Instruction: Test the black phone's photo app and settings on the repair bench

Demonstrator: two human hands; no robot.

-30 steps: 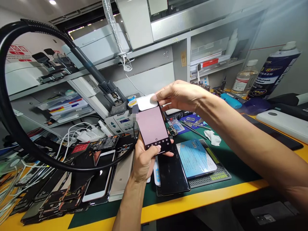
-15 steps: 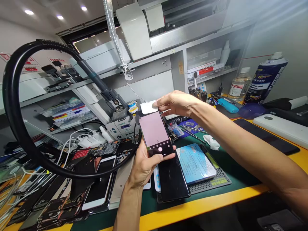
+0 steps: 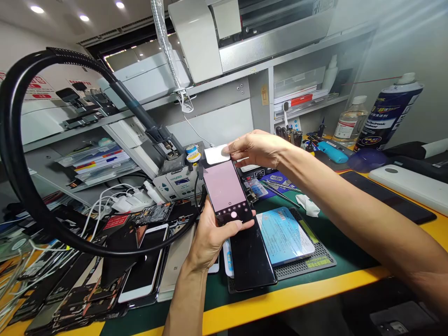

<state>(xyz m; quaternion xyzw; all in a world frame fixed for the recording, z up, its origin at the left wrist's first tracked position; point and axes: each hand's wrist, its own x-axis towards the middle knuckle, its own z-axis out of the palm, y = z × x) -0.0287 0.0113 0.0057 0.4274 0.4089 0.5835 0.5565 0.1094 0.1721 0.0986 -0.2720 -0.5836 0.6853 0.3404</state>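
Phone: where is it, and what's holding it?

Up in the air above the bench, screen toward the wearer, gripped in the left hand. The palm is under it, the thumb runs up the left edge, and the fingers wrap round from behind, with a tip showing past the lower right edge.

And the other arm?

Stretched in from the right, elbow out of frame. The right hand is raised, palm down, fingers lightly curled, their tips on a white pad just behind the phone's top edge.

Is that a pinch?

Can't tell. The hand's own bulk and the phone hide the underside of the pad, so it might be gripped or only touched.

What else is hard to make out?

The screen is a pale pink blank with small icons along the bottom, too small to read. A black hose crosses in front of the left side of the bench.

Anything different from the earlier frame?

Both hands pose much as before, but the whole view has swung, and the phone's bottom icons look sharper
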